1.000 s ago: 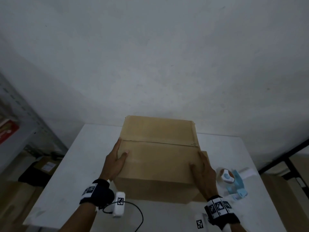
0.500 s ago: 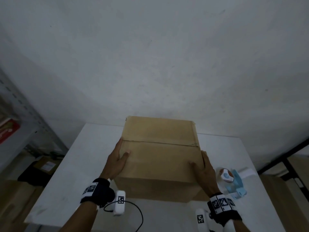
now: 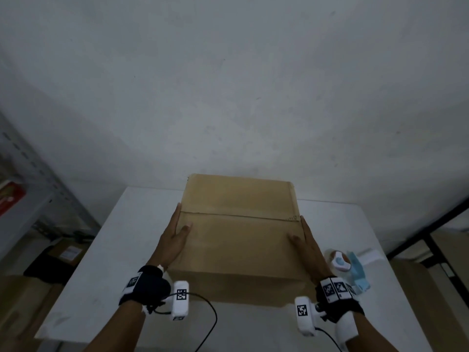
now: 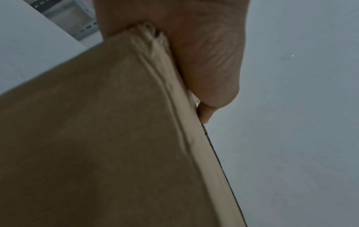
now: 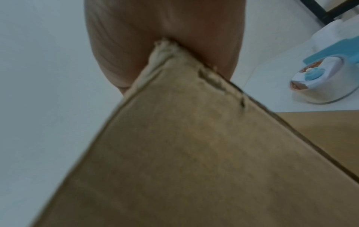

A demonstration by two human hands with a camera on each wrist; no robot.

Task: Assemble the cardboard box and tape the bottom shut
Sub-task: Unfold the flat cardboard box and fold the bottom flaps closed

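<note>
A brown cardboard box (image 3: 238, 232) stands on the white table (image 3: 121, 262), its two top flaps folded flat and meeting at a seam across the middle. My left hand (image 3: 175, 237) presses the near flap's left edge, fingers straight along the side and thumb on top. On the right edge my right hand (image 3: 305, 240) mirrors it. In the left wrist view the box (image 4: 97, 145) corner sits in the web of the left hand (image 4: 204, 53). The right wrist view shows the box (image 5: 184, 153) likewise against the right hand (image 5: 155, 23). A white and blue tape dispenser (image 3: 347, 265) lies right of the box.
A grey metal shelf (image 3: 38, 186) stands at the left, with cardboard boxes (image 3: 63, 252) on the floor under it. A black frame (image 3: 431, 235) is at the right. The tape dispenser (image 5: 318, 83) lies close beside my right wrist. The wall is right behind the table.
My right hand has slid from the top of the near flap out to its right edge, and the wrist has drawn back. The left hand and box have hardly moved.
</note>
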